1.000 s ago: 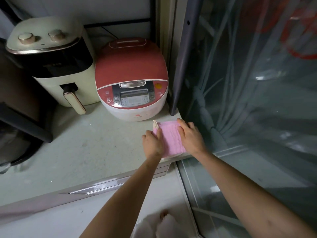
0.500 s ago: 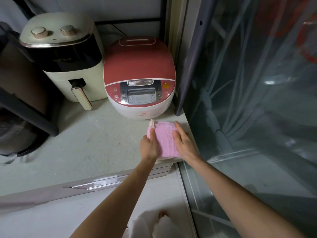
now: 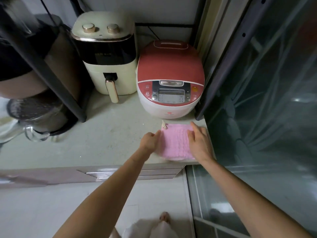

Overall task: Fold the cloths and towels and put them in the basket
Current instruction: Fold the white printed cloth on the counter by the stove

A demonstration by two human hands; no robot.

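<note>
Near the right front corner of the counter (image 3: 103, 148) lies the pink cloth (image 3: 175, 143), folded small and flat. Its long side runs from 12 o'clock to 6 o'clock, away from the person and back. A little cream loop (image 3: 163, 125) sticks out at its far left corner, at about 11 o'clock on the cloth.

Both hands are at the cloth, one on each side. The right hand (image 3: 199, 143) lies on the cloth's 3 o'clock edge with its fingers straight and flat, pressing down. The left hand (image 3: 151, 140) is at the 9 o'clock edge. Its fingers are curled and touch that edge, but I cannot tell if they pinch it. Both hands are about as near, so either one could lift the cloth.

At 12 o'clock from the cloth, just beside it, stands a red rice cooker (image 3: 169, 79). At 10 o'clock, farther off, stands a cream air fryer (image 3: 106, 54). No basket can be seen, so I think the cloth must be picked up and carried off.
</note>
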